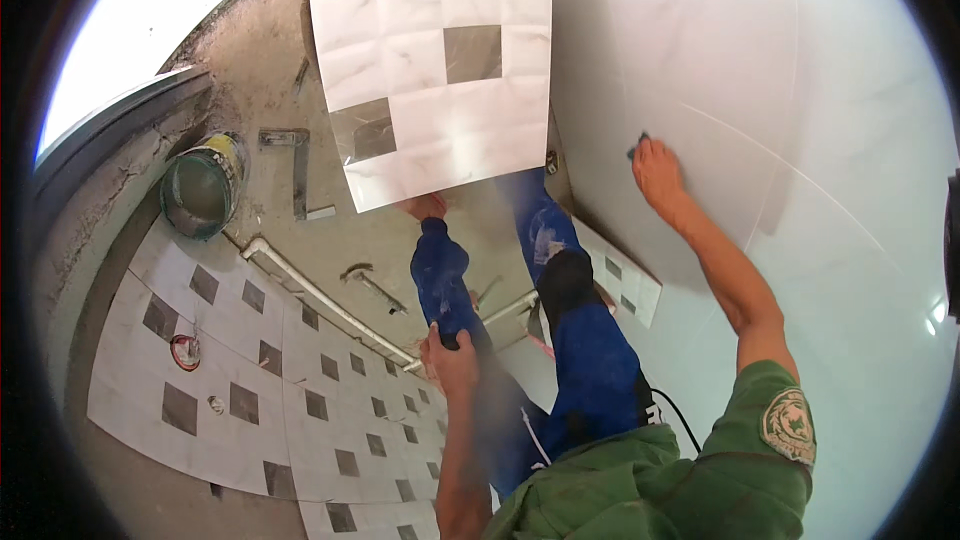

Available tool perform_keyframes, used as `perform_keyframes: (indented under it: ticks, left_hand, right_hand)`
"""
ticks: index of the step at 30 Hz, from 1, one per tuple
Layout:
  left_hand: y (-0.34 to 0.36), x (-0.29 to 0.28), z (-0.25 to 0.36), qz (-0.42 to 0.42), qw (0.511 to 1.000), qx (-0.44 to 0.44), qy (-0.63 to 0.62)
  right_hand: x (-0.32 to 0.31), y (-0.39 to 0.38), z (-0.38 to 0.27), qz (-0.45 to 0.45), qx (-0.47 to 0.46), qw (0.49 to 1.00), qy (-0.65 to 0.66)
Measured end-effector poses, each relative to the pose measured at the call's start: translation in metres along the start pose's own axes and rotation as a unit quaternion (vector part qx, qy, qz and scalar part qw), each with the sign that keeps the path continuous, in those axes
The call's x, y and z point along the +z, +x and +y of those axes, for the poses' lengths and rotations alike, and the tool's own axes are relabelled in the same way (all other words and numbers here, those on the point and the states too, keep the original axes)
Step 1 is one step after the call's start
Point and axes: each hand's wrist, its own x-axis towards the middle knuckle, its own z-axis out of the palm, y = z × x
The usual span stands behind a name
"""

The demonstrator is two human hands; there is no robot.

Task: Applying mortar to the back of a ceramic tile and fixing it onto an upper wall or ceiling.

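Note:
My right hand [657, 178] is raised to the glossy white wall tile [735, 70] on the right. Its fingers are closed round a small dark bluish thing [640, 144] pressed at the wall; most of it is hidden, so I cannot tell its kind. Down by my left leg, my left hand [452, 360] is curled, with a dark bit [450, 340] at the fingers that I cannot make out. Ahead of my legs stands a large white marbled tile [450, 130] with grey squares, its lower edge just above my foot.
On the concrete floor lie a hammer [374, 287], a metal square [300, 175] and a long white pipe [325, 293]. A bucket [200, 190] stands at the left. Patterned tiles [215, 315] cover the lower left, with a red-rimmed round thing [185, 352] on them.

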Motion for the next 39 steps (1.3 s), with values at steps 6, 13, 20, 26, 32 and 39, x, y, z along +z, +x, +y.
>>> perform_keyframes:
  ticks: [6,13,20,26,32,39]
  left_hand:
    - [0.000,0.015,-0.013,0.003,1.000,0.020,0.020]
    - [0.005,0.008,-0.005,-0.005,1.000,-0.005,0.029]
    - [-0.003,0.001,0.010,-0.027,0.998,-0.034,0.043]
    - [-0.003,0.005,0.003,0.015,0.999,-0.023,0.030]
    - [0.006,0.022,-0.002,0.005,1.000,-0.011,-0.010]
    - [0.013,0.026,0.008,0.011,0.999,-0.016,-0.027]
  right_hand:
    - [-0.012,0.041,0.047,0.050,0.020,0.998,0.029]
    - [-0.022,0.013,0.009,-0.288,-0.109,0.946,0.098]
    - [-0.139,0.111,-0.006,-0.028,0.012,0.851,0.524]
    - [-0.225,0.149,-0.264,-0.100,-0.156,0.659,0.729]
    - [-0.315,0.226,-0.437,-0.083,-0.067,0.580,0.807]
    - [-0.309,0.217,-0.439,-0.037,-0.075,0.631,0.771]
